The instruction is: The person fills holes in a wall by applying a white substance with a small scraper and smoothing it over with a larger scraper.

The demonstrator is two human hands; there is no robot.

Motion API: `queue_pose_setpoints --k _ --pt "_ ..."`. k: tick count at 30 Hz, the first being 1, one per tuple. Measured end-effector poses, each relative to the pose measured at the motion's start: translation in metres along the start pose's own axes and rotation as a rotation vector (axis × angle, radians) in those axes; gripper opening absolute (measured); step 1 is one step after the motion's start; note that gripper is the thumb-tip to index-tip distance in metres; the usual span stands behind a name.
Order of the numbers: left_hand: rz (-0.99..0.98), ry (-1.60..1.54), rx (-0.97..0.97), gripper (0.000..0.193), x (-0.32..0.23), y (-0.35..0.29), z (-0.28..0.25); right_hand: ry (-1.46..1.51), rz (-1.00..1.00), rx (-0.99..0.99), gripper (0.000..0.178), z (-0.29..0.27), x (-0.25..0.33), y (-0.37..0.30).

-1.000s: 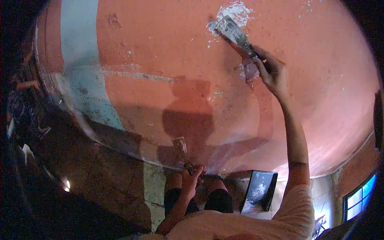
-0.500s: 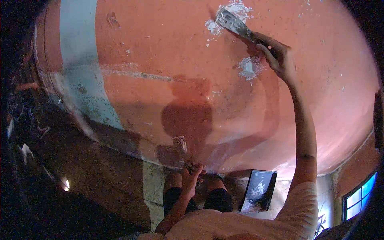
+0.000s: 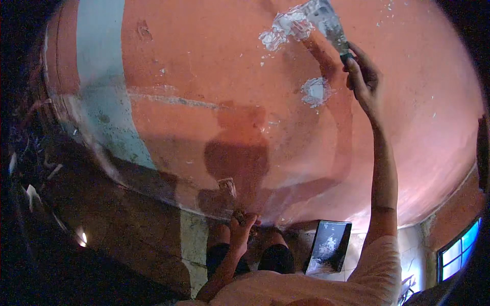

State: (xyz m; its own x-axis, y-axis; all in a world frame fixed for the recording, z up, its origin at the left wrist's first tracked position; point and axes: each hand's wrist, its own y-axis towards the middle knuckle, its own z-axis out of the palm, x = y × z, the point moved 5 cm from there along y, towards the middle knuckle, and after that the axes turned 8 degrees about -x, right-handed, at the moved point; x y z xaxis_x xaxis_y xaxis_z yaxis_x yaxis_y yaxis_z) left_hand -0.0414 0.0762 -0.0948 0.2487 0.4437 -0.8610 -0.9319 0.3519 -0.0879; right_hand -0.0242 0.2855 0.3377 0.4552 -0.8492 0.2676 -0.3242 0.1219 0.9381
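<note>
My right hand (image 3: 365,81), raised high, grips the handle of a wide putty knife (image 3: 329,25). Its metal blade, smeared with white, lies at the right side of a white filler patch (image 3: 291,29) on the orange wall (image 3: 204,61); whether it touches the wall I cannot tell. Below that is a smaller filler patch (image 3: 316,92). Down in front of my body, my left hand (image 3: 241,230) is closed round the handle of a second, smaller putty knife (image 3: 227,188), its whitened blade pointing up.
A dark rectangular tray (image 3: 329,247) with white filler in it sits on the floor near my right leg. A pale grey-green stripe (image 3: 99,56) runs down the wall at left. A blue-lit window (image 3: 459,252) shows at lower right. Dark clutter (image 3: 35,148) lines the left edge.
My right hand has turned the putty knife more upright and moved its blade to the right, uncovering more of the upper filler patch. My left hand has hardly moved.
</note>
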Motion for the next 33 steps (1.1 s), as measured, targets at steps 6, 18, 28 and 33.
queue_pose_setpoints --k 6,18,28,33 --pt "-0.14 -0.068 -0.037 0.026 0.01 0.007 -0.001 -0.046 0.021 0.121 0.034 0.012 -0.022 -0.019" --pt "-0.121 -0.024 -0.018 0.028 -0.005 0.001 0.001 -0.761 -0.537 0.128 0.057 0.053 0.002 -0.054" --pt "-0.155 0.041 -0.079 0.035 -0.005 -0.002 -0.004 -0.735 -0.513 0.146 0.068 0.07 -0.001 -0.059" --pt "-0.17 0.075 -0.125 0.033 -0.02 -0.008 -0.001 -0.675 -0.544 0.131 0.064 0.073 -0.003 -0.059"
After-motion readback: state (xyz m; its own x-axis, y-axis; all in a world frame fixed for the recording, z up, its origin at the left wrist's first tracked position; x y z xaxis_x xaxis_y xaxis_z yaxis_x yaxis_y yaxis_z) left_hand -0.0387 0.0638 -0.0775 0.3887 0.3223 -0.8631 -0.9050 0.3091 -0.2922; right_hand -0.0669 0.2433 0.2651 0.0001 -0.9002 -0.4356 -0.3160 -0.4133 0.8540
